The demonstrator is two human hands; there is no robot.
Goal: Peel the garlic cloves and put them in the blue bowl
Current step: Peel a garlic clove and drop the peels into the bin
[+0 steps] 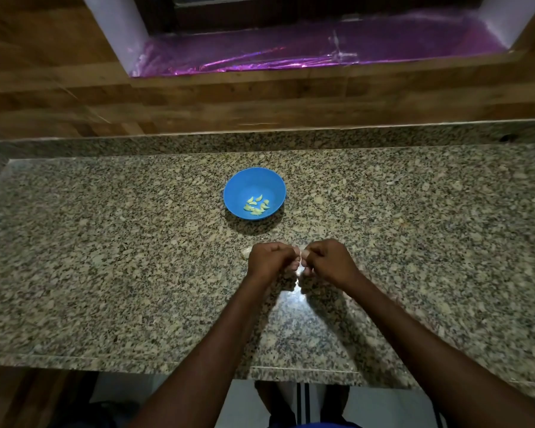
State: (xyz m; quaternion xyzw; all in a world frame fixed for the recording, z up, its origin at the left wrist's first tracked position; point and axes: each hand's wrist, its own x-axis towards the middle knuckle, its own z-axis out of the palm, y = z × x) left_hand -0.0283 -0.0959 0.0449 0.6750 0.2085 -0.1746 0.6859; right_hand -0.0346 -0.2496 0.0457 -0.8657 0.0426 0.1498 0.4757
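Observation:
A blue bowl (pixel 254 193) stands on the granite counter (pixel 105 257) and holds several peeled, yellowish garlic cloves (pixel 256 205). Just in front of it my left hand (pixel 271 261) and my right hand (pixel 326 261) meet, fingers curled, pinching a small pale garlic clove (pixel 300 253) between them. Most of the clove is hidden by my fingers. A bit of pale garlic or skin (pixel 246 253) lies on the counter by my left hand.
A wooden wall (pixel 198 100) rises behind the counter, with a window recess lined in purple foil (pixel 306 54). The counter's front edge (pixel 291 370) runs under my forearms, with floor and feet below it.

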